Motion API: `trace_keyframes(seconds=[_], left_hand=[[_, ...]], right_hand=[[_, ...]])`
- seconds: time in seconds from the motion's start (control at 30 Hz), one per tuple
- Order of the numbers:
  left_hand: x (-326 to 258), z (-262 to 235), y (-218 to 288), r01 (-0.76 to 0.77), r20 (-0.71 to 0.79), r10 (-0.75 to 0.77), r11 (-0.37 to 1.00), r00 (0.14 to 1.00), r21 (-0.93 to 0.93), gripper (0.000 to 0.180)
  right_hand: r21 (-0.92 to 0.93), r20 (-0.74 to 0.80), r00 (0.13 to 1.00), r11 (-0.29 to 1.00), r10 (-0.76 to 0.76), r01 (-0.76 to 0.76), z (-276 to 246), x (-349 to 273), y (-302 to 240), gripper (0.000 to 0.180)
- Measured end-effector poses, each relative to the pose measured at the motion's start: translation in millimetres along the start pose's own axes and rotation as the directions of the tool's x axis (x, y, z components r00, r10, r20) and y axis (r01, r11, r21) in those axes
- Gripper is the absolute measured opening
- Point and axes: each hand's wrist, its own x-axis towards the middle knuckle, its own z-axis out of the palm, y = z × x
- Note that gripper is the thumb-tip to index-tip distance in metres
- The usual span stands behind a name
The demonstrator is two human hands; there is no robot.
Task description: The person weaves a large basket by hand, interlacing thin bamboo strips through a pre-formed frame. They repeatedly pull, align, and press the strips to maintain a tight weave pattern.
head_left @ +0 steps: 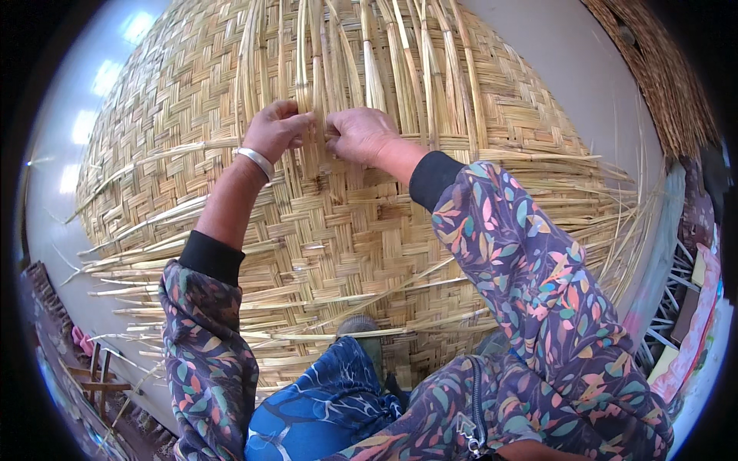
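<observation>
Dark leafy sleeves, black cuffs and a silver bangle show.

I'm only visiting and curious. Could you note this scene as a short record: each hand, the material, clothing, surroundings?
Left hand: fingers bent at the lengthwise strips; silvery bangle on wrist
Right hand: close beside the left, fingers curled at the strips; exact grip unclear
Material: woven mat, straw-coloured, beneath both hands; loose ends at its left and right edges
Clothing: dark leaf-patterned jacket, black cuffs
Surroundings: greyish floor; brown fibrous bundle, upper right
</observation>
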Motion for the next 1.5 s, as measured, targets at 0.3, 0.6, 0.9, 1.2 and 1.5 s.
trace_keyframes(seconds=[0.3, 0.6, 0.9, 1.2, 1.5], left_hand=[[-3, -38, -5, -0.082, -0.221, 0.658, 0.397, 0.72, 0.914, 0.028], [16, -113, 14, -0.115, 0.122, -0.005, 0.313, 0.992, 0.943, 0.019], [23, -86, 18, -0.029, -0.036, 0.736, 0.075, 0.676, 0.997, 0.027], [18, 12, 15, -0.017, -0.398, 0.215, 0.895, 0.892, 0.445, 0.034], [69, 24, 39, 0.014, -0.209, -0.046, 0.988, 0.977, -0.153, 0.049]], right_hand=[[-0.092, -0.162, 0.987, 0.996, -0.004, -0.011, 6, -7, -4, 0.016], [-0.074, -0.184, 0.981, 0.996, -0.066, 0.053, 18, -5, 4, 0.021], [0.063, -0.253, 0.967, 0.998, 0.031, -0.016, 16, -10, -1, 0.021], [0.141, -0.351, 0.931, 0.989, 0.101, -0.054, 21, -8, 1, 0.02], [0.235, -0.314, 0.915, 0.954, 0.254, -0.185, 16, -15, -4, 0.022]])
